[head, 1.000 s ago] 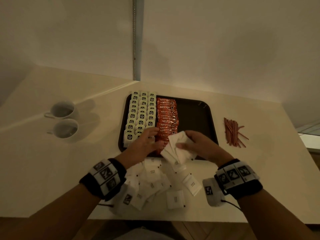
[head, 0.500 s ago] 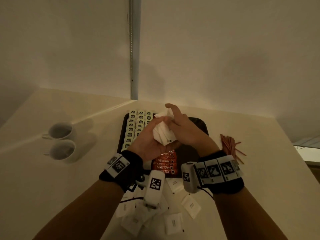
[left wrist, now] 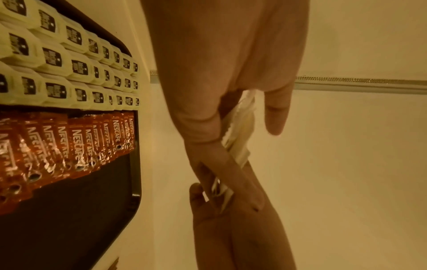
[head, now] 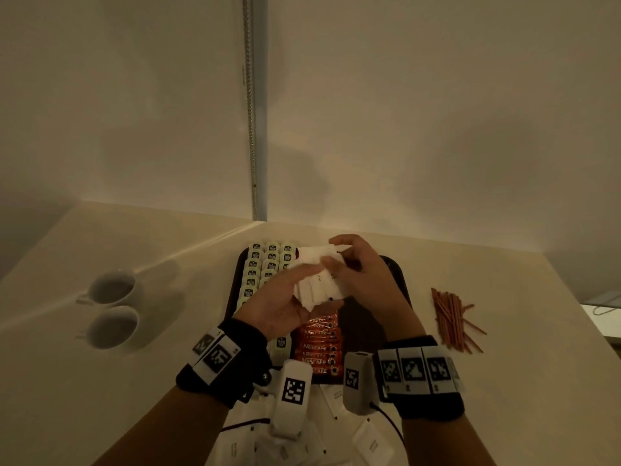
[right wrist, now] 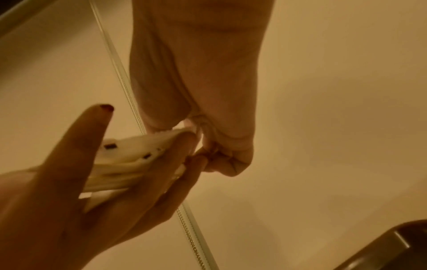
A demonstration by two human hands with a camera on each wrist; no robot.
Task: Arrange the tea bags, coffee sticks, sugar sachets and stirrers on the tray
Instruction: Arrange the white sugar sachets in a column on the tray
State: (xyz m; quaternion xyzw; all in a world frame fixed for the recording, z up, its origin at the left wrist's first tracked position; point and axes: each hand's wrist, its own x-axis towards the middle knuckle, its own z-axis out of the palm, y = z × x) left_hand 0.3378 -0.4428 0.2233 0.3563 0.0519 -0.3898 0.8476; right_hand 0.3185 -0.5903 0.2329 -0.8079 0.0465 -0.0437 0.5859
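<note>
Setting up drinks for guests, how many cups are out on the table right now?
2 cups, both on the table left of the tray: the far cup and the near cup right beside it. None seems hidden.

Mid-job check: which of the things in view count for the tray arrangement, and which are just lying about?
For the job:
tray
tea bags
coffee sticks
sugar sachets held in both hands
loose sachets on the table
stirrers right of the tray

Lying about:
two white cups at the left
</note>
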